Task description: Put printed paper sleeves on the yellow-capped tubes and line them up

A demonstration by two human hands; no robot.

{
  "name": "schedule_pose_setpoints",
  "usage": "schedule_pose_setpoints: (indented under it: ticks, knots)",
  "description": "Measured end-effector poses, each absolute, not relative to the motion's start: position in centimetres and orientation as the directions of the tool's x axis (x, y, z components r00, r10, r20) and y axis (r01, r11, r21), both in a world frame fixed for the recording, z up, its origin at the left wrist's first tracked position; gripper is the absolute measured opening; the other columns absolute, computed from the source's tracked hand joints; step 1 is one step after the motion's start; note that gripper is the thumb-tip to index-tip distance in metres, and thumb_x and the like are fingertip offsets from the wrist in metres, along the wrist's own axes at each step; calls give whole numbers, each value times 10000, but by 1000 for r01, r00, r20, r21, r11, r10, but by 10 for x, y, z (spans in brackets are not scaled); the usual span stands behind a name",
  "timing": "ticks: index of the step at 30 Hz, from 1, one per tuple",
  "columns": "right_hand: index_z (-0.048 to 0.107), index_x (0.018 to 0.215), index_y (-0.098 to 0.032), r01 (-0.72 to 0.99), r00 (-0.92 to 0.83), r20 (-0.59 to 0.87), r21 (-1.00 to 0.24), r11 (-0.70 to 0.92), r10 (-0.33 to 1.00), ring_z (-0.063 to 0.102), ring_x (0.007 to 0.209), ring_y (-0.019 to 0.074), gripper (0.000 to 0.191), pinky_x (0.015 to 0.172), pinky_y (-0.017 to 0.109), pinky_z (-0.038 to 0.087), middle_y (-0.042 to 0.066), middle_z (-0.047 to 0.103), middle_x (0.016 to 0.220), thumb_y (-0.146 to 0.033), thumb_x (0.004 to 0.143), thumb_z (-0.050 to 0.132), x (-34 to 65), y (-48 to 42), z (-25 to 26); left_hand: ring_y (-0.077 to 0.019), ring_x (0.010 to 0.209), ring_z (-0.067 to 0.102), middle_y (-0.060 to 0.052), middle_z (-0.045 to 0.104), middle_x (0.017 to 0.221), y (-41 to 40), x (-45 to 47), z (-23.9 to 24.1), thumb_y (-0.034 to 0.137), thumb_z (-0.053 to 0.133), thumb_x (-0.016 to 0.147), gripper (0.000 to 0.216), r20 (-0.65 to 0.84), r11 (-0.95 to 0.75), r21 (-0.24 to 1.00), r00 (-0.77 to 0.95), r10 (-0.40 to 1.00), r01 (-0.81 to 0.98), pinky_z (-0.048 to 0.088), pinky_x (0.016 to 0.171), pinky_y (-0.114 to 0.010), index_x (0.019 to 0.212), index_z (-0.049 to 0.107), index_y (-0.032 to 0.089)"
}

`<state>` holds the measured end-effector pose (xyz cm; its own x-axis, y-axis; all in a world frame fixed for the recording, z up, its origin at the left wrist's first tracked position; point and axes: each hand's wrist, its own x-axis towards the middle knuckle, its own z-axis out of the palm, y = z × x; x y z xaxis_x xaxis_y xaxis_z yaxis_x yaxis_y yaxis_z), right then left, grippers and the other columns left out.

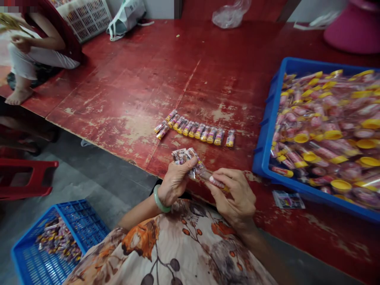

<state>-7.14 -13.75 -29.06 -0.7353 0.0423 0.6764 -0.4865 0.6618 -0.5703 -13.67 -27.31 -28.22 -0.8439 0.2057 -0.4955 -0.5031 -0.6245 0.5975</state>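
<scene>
My left hand point(175, 180), with a green bangle on the wrist, is closed on a small bunch of wrapped candy packets point(185, 155) held over the table's front edge. My right hand point(236, 194) is closed on a clear tube point(212, 180) that points toward the packets; the two hands almost touch. Just beyond them a row of several filled tubes with yellow caps point(196, 130) lies side by side on the worn red table point(184, 75).
A blue tray point(265, 158) heaped with yellow-capped tubes stands at the right. A small printed card point(288, 200) lies beside it. A blue basket point(32, 257) with candies sits on the floor at lower left. Another person point(35, 51) sits at the far left, near a red stool point(26, 176).
</scene>
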Motion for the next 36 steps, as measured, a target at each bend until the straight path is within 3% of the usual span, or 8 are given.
schedule_pose_setpoints:
  ticks: [4, 10, 20, 22, 26, 28, 32, 36]
  knots:
    - [600, 1057, -196, -486, -693, 721, -480, 730, 13, 621, 847, 213, 297, 758, 378, 538, 76, 642, 953, -51, 806, 666, -73, -141, -291, -107, 649, 593, -4, 664, 731, -274, -136, -281, 278, 900, 548, 372, -507, -616, 580, -828, 239, -533, 492, 674, -245, 779, 659, 115]
    - [582, 1091, -185, -501, -675, 738, -457, 735, -2, 634, 821, 213, 331, 706, 367, 564, 91, 649, 953, -71, 801, 695, -75, -146, -294, -89, 594, 547, 19, 615, 665, -274, -134, -287, 305, 903, 533, 377, -485, -566, 660, -856, 181, -494, 456, 620, -234, 732, 638, 125]
    - [568, 1156, -153, -411, -606, 786, -181, 893, -120, 661, 898, 256, 365, 763, 380, 576, 141, 665, 999, -70, 816, 671, -74, -155, -310, -88, 601, 539, 13, 636, 689, -270, -127, -296, 309, 904, 529, 382, -465, -532, 674, -854, 233, -512, 455, 631, -232, 748, 652, 122]
    - [568, 1166, -168, -430, -625, 773, -226, 874, -108, 656, 919, 257, 360, 777, 387, 573, 130, 663, 997, -91, 828, 668, -76, -153, -308, -89, 602, 547, 5, 637, 692, -269, -127, -296, 313, 904, 531, 386, -478, -539, 645, -836, 268, -541, 456, 631, -231, 750, 654, 117]
    - [566, 1209, -184, -535, -779, 616, -554, 638, -118, 627, 992, 263, 385, 812, 415, 566, 130, 633, 1073, -247, 849, 689, -78, -136, -295, -113, 631, 588, -13, 663, 731, -271, -129, -296, 343, 900, 547, 414, -496, -563, 596, -813, 304, -573, 481, 655, -256, 799, 663, 116]
    - [558, 1253, -184, -529, -827, 538, -644, 552, -165, 607, 1072, 272, 417, 860, 430, 557, 144, 605, 1182, -256, 857, 664, -75, -126, -290, -121, 648, 603, -11, 677, 752, -273, -131, -294, 344, 905, 537, 430, -489, -578, 592, -821, 296, -561, 495, 685, -269, 823, 670, 125]
    - [597, 1215, -214, -486, -817, 576, -659, 573, -30, 631, 1043, 235, 409, 851, 395, 562, 108, 629, 1162, -84, 828, 570, -69, -121, -288, -125, 637, 606, -10, 687, 731, -273, -129, -286, 345, 914, 516, 422, -478, -537, 602, -805, 351, -592, 496, 693, -274, 796, 684, 128]
    - [653, 1096, -224, -453, -797, 598, -682, 573, 82, 660, 914, 219, 351, 761, 366, 572, 71, 666, 1046, -90, 779, 585, -68, -128, -286, -129, 618, 596, -19, 681, 704, -271, -123, -281, 376, 928, 466, 455, -475, -473, 622, -781, 406, -624, 494, 691, -281, 760, 691, 123]
